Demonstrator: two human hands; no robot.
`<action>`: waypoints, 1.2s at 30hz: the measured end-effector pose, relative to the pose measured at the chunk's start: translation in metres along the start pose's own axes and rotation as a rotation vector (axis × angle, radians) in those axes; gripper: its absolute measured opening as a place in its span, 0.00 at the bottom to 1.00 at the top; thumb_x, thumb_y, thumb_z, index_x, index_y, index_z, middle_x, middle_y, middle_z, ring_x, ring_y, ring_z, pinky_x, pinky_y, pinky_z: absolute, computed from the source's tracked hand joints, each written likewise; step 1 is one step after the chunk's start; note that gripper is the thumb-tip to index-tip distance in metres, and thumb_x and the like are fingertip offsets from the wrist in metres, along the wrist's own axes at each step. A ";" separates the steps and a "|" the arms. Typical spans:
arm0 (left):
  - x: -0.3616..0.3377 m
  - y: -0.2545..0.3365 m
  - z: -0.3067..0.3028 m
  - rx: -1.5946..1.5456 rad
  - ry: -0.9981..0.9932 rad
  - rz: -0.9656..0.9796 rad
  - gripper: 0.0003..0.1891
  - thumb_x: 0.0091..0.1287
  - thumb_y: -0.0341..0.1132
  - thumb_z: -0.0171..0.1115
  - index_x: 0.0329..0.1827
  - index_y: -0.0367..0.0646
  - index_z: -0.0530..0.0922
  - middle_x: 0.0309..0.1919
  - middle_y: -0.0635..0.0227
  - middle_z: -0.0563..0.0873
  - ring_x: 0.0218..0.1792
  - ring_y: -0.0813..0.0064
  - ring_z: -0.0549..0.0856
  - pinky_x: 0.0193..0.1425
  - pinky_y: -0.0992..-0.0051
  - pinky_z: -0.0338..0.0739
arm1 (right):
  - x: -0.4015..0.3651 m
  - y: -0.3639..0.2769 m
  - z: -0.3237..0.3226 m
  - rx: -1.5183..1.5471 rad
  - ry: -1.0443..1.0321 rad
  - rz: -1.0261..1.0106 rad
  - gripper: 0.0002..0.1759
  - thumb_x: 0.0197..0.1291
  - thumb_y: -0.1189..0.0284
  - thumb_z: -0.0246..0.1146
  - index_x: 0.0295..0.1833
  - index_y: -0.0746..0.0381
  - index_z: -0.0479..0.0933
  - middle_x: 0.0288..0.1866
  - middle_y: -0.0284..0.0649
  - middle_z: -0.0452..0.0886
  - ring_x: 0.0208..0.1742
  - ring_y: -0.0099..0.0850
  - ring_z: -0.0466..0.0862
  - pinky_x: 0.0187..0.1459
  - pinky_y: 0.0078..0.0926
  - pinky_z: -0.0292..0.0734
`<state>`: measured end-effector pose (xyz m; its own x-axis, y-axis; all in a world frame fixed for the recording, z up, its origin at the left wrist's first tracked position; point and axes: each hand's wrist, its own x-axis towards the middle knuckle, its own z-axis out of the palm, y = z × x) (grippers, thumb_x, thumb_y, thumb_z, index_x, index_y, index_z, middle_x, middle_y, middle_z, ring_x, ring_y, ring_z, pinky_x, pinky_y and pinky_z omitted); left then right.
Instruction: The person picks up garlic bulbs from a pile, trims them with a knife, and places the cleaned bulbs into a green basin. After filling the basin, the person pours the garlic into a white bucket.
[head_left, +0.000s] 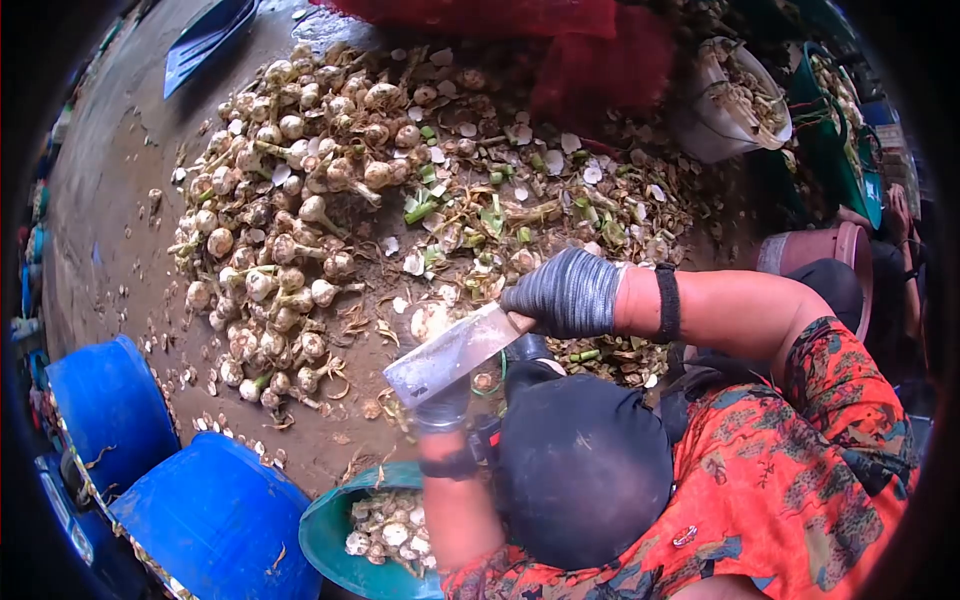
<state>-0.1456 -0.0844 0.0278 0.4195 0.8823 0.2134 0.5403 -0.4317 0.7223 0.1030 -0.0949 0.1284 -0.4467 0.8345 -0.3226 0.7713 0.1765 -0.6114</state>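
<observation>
My right hand, in a grey striped knit glove, is wrapped round the wooden handle of a broad cleaver. The blade points down and left, its flat face towards me. My left hand is gloved, blurred and mostly behind the blade tip, so its fingers and anything in them are hidden. Pale garlic pieces lie just above the blade. Whole garlic bulbs with stems form a large heap on the ground ahead. Below my left hand, a green tub contains trimmed bulbs.
Two blue tubs stand at lower left. Cut stems and peel litter the ground. A white bucket, green basket and pink bucket stand right, near another person's hand. Red netting lies at top.
</observation>
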 end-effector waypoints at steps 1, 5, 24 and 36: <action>-0.001 0.001 -0.005 0.237 -0.065 0.145 0.17 0.62 0.30 0.65 0.55 0.40 0.80 0.37 0.62 0.88 0.37 0.66 0.88 0.65 0.56 0.76 | -0.002 0.000 0.000 -0.011 -0.014 0.017 0.09 0.55 0.66 0.65 0.40 0.56 0.78 0.30 0.46 0.82 0.35 0.50 0.84 0.35 0.44 0.78; 0.004 0.006 -0.005 0.436 -0.057 0.382 0.20 0.62 0.32 0.67 0.57 0.39 0.76 0.40 0.64 0.86 0.38 0.67 0.86 0.56 0.60 0.81 | -0.004 0.012 0.012 -0.054 0.032 0.030 0.09 0.57 0.65 0.65 0.41 0.55 0.78 0.30 0.46 0.82 0.33 0.48 0.85 0.33 0.42 0.78; 0.001 0.010 0.006 -0.069 -0.125 -0.120 0.22 0.66 0.41 0.64 0.62 0.46 0.76 0.53 0.59 0.83 0.56 0.56 0.81 0.62 0.59 0.73 | -0.001 0.008 -0.010 -0.024 -0.075 0.014 0.12 0.50 0.65 0.68 0.40 0.55 0.77 0.31 0.44 0.83 0.36 0.50 0.85 0.35 0.45 0.79; 0.026 0.064 -0.016 -0.422 -0.085 -0.334 0.31 0.57 0.33 0.77 0.60 0.40 0.69 0.45 0.65 0.79 0.45 0.77 0.80 0.50 0.75 0.80 | -0.008 0.118 0.034 -0.087 0.151 0.416 0.12 0.60 0.61 0.64 0.44 0.57 0.81 0.32 0.46 0.85 0.37 0.45 0.87 0.38 0.40 0.81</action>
<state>-0.1121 -0.0864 0.0897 0.3420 0.9328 -0.1136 0.3219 -0.0027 0.9468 0.1821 -0.0988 0.0340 -0.0244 0.9094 -0.4152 0.9097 -0.1520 -0.3865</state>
